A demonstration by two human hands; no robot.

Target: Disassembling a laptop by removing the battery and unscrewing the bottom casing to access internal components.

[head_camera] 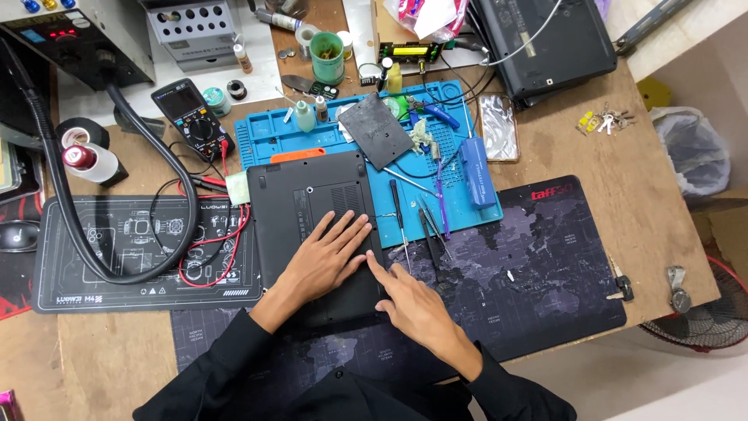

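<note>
Black laptop base [312, 210] flipped bottom-up on the bench [647, 210], left hand [326, 261] flat and spread on it, right hand [413, 306] open, empty, fingertip at the edge; best kept pinned flat, no prying hard.
</note>
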